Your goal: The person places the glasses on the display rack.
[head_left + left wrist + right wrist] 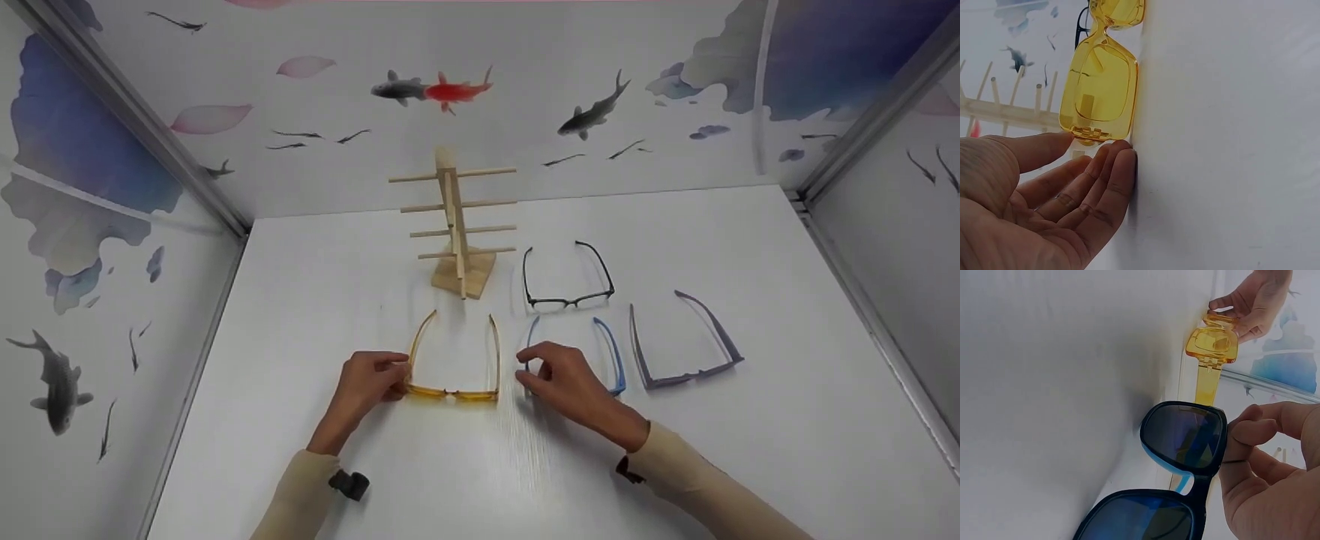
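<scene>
On the tabletop (465, 480), my L grip (373, 376) pinches the yellow glasses (427, 392) at their L corner; R grip (566, 376), thumb/finger apart, empty, nr blue glasses' (619, 364) L edge; bare strip btwn pairs.

My head view from above, facing forward and down over the white tabletop (465, 480), my two wrist views low, close, turned sideways, sharing the translucent yellow rectangular-lensed glasses (1103, 84).
</scene>
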`<control>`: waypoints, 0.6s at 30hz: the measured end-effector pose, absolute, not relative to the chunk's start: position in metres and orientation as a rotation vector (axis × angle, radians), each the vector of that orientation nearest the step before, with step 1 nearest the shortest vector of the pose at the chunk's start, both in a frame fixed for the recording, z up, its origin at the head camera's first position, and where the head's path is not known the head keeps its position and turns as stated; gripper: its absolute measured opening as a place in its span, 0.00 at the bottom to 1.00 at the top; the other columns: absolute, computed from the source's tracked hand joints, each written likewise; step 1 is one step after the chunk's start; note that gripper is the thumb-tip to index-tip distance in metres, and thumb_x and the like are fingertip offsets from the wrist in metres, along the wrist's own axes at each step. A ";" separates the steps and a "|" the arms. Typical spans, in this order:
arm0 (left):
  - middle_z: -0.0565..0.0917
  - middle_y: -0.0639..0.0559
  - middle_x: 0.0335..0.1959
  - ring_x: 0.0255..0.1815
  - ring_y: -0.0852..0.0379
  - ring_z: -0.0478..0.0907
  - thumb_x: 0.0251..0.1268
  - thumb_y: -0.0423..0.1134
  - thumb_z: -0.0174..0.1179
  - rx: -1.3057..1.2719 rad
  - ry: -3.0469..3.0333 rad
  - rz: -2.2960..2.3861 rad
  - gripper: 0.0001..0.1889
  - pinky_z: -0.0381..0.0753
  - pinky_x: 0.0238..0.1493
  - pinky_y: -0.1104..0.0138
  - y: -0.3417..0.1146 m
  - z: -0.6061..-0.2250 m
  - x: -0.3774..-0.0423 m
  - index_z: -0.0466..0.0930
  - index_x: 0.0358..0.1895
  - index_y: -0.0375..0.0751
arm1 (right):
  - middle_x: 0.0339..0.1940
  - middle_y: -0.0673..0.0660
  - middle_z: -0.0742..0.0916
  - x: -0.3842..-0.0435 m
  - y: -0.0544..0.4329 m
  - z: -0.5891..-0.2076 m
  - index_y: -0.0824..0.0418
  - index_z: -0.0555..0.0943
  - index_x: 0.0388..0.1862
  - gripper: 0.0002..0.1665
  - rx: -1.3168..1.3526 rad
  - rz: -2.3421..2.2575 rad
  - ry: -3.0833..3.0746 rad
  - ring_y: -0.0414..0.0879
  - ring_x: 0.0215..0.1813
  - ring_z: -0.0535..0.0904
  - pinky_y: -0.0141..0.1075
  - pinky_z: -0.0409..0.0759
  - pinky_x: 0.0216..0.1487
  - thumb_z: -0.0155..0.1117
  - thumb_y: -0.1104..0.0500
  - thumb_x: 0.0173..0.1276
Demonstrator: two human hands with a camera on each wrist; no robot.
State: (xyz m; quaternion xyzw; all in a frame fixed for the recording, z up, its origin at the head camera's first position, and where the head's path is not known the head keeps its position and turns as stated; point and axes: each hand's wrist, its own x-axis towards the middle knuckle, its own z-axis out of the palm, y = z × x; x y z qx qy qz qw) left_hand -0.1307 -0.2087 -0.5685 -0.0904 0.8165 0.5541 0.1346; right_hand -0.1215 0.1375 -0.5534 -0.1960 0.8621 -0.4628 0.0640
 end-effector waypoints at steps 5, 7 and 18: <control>0.92 0.45 0.36 0.32 0.52 0.90 0.77 0.33 0.68 -0.243 2.393 1.591 0.14 0.93 0.38 0.61 -0.207 -0.569 -0.131 0.90 0.59 0.30 | 0.47 0.58 0.92 -0.124 0.130 -0.552 0.68 0.89 0.58 0.16 -0.582 -1.393 2.598 0.37 0.29 0.78 0.31 0.79 0.31 0.73 0.62 0.76; 0.92 0.45 0.35 0.32 0.52 0.89 0.77 0.33 0.68 -0.242 2.409 1.585 0.14 0.93 0.38 0.62 -0.207 -0.570 -0.132 0.91 0.59 0.30 | 0.49 0.60 0.92 -0.126 0.127 -0.552 0.69 0.89 0.59 0.16 -0.573 -1.396 2.592 0.37 0.29 0.78 0.31 0.78 0.31 0.72 0.63 0.77; 0.92 0.43 0.38 0.33 0.52 0.89 0.76 0.31 0.66 -0.290 2.414 1.585 0.14 0.93 0.40 0.62 -0.205 -0.566 -0.129 0.91 0.58 0.30 | 0.55 0.68 0.91 -0.130 0.115 -0.552 0.73 0.85 0.65 0.23 -0.419 -1.491 2.430 0.39 0.23 0.81 0.32 0.79 0.24 0.71 0.61 0.78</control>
